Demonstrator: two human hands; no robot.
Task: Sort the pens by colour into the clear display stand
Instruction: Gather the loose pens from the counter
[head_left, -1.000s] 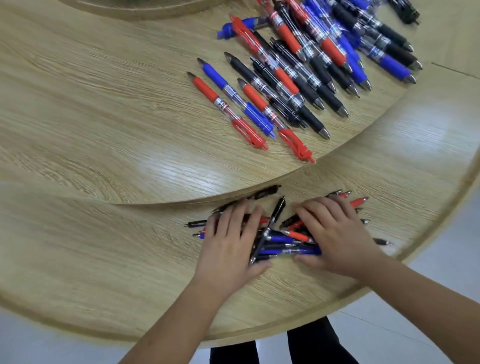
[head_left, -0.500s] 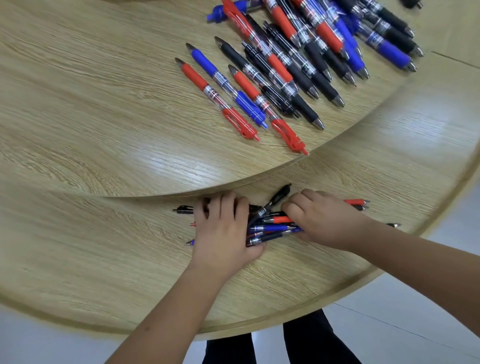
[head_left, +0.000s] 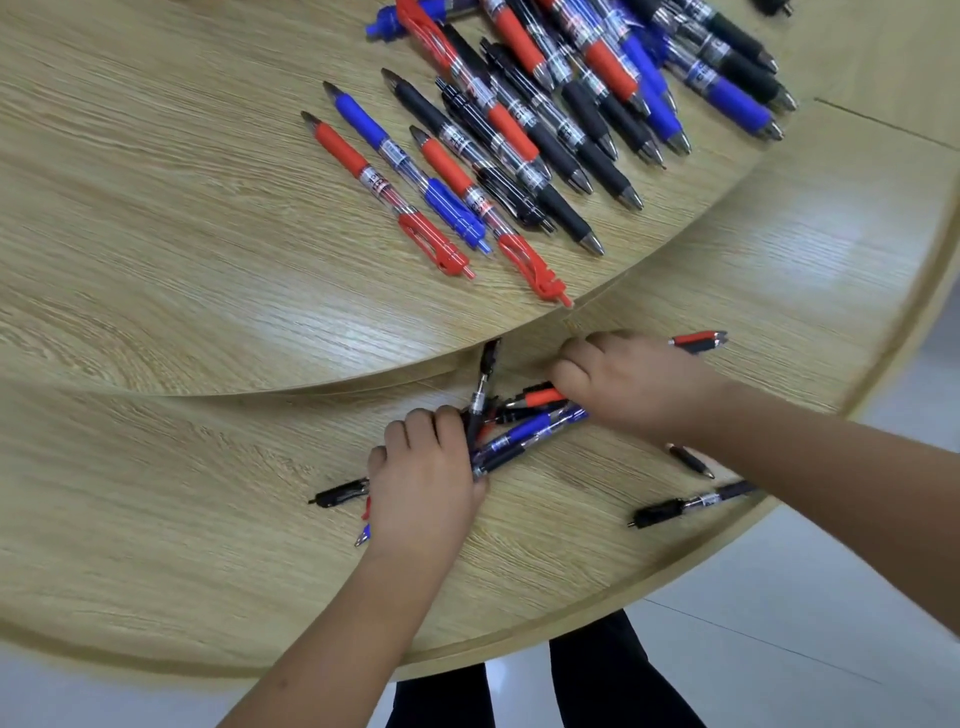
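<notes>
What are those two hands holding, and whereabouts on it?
A mixed bundle of pens: the left hand grips its left end, the right hand its right end.

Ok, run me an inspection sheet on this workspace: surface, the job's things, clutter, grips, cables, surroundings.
Surface: wooden table with a raised round tier on top, both light wood grain.
Job's things: pen pile of mixed red, blue and black pens on the tier; pen bundle of mixed colours on the lower ring; a loose black pen near the table edge. Clear display stand not in view.
Clutter: nothing seen.
Grips: left grip curls over one end of the bundle; right grip curls over the other end.
Cables: nothing seen.
Surroundings: pale tiled floor; dark trouser legs below the table edge.
</notes>
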